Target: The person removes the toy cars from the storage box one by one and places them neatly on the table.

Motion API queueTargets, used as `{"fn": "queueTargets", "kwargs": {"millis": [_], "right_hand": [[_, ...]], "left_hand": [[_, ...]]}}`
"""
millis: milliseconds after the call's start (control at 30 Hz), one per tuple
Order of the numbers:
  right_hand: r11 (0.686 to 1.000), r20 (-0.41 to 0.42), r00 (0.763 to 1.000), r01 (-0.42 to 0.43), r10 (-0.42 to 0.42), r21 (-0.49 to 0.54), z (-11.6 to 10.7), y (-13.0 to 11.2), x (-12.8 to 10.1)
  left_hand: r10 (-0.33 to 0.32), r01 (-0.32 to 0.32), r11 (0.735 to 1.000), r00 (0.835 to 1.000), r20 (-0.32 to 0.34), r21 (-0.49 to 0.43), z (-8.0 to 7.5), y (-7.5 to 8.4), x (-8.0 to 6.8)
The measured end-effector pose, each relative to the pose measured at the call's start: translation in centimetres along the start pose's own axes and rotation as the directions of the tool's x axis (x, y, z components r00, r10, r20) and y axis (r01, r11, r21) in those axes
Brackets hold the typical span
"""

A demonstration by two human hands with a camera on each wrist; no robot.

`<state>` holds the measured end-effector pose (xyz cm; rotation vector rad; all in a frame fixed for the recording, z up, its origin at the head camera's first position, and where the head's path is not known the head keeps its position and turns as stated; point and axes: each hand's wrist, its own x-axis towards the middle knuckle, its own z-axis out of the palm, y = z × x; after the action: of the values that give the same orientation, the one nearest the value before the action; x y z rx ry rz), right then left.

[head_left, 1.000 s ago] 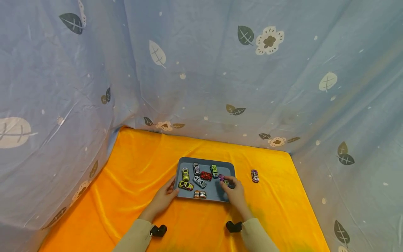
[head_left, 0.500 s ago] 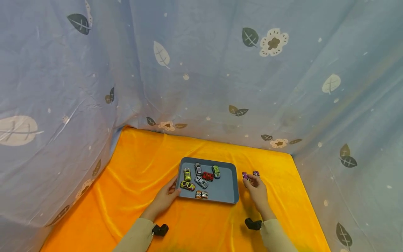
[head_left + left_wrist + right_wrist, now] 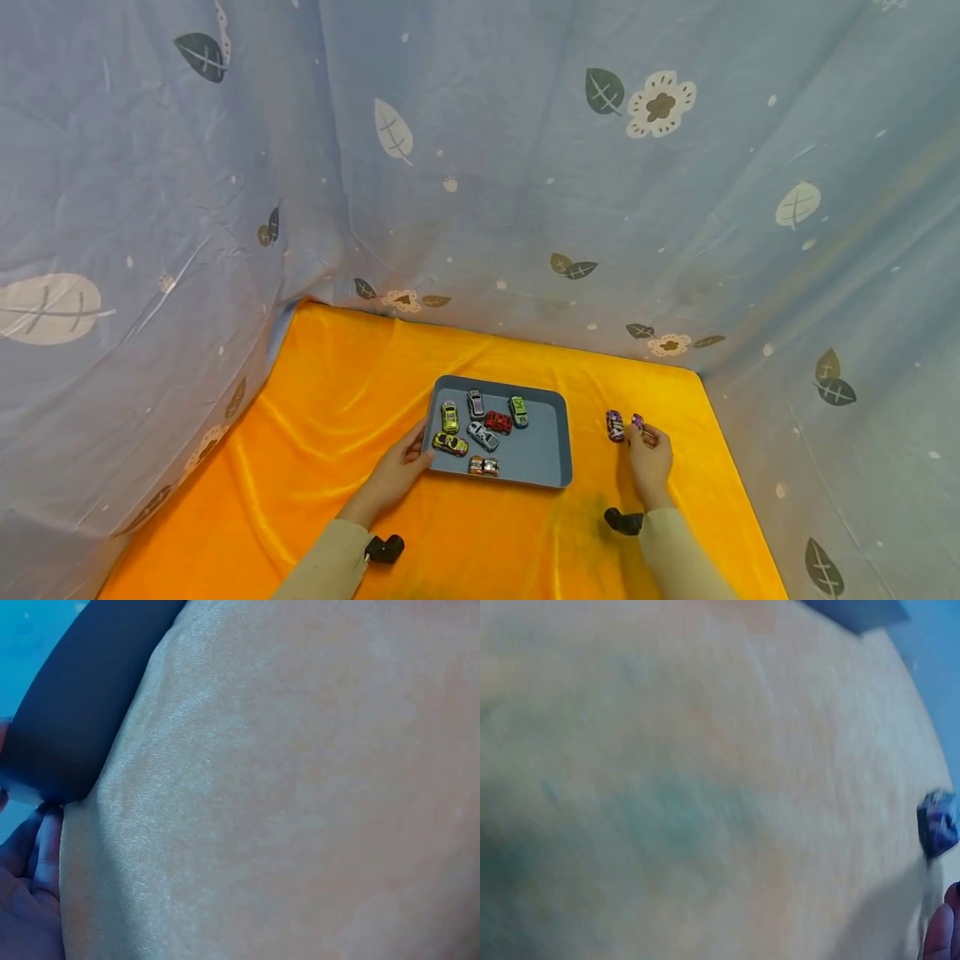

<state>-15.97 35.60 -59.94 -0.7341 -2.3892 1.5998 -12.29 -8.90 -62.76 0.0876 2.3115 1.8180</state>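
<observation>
Presently, the left hand (image 3: pixel 397 468) grips the blue-grey tray (image 3: pixel 536 454) near its close left corner; seven toy cars (image 3: pixel 498 422) lie inside. Right of the tray, the right hand (image 3: pixel 649 460) pinches a purple car (image 3: pixel 637 421), just beside a purple-and-white car (image 3: pixel 615 426) on the orange cloth (image 3: pixel 337 358). Whether the pinched car touches cloth, I cannot tell.

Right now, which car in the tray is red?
The red car, in the tray just left of the green car; the others there look mainly yellow, silver or orange.
</observation>
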Motion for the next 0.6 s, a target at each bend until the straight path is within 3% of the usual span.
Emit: {"fn": "queueTargets", "kwargs": {"millis": [133,267,467,600], "right_hand": [[0.999,0.01,1.0,-0.012,0.012,-0.04,-0.7,0.3,1.1],[0.998,0.092,0.994,-0.054,0.057,-0.037,-1.3,0.4,2.3],[0.981,0.2,0.962,-0.195,0.186,0.025,-1.5,0.2,3.6],[0.974,0.239,0.949,-0.222,0.204,0.051,-1.5,0.2,4.1]], "left_hand": [[-0.008,0.008,1.0,1.0,0.006,-0.003,0.0,0.0,0.0],[-0.017,0.017,1.0,1.0,0.016,-0.007,0.2,-0.1,0.1],[-0.022,0.022,1.0,1.0,0.014,-0.004,0.1,-0.4,0.2],[-0.03,0.03,1.0,1.0,0.0,0.0,0.1,-0.4,0.3]]}}
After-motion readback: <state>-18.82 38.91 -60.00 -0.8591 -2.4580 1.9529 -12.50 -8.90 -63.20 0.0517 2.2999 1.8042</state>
